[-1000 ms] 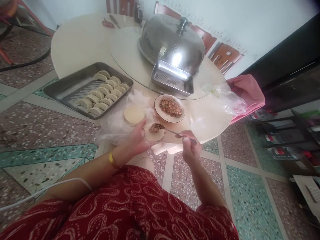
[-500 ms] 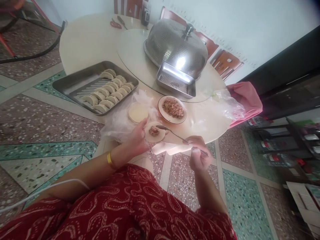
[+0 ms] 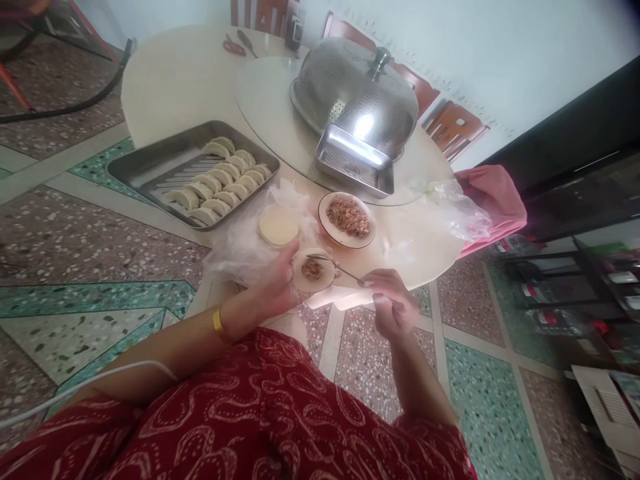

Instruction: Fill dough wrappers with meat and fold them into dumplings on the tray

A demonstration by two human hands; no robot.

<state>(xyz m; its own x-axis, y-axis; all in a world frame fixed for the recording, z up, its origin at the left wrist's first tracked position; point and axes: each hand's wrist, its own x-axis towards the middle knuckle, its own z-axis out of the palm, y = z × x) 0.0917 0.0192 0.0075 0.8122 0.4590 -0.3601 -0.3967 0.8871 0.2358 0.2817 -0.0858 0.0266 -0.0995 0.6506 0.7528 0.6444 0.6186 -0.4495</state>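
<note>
- Wrapper is the thing in work, but bigger things are coming first: the round table is carrying everything.
- The steel dome is standing on the far part of the table, with a small steel pan leaning just in front of it.
- The tray is lying on the left edge, and rows of folded dumplings are filling its right half.
- A pink cloth is hanging at the right edge, beside a clear bag.
- The plate is holding minced filling.
- A stack of wrappers is resting on thin plastic, just left of the plate.
- The left hand is cupping the wrapper, flat and open, at the near edge, with a lump of filling in its middle.
- The right hand is pinching the spoon, whose tip is touching the filling on the wrapper.
</note>
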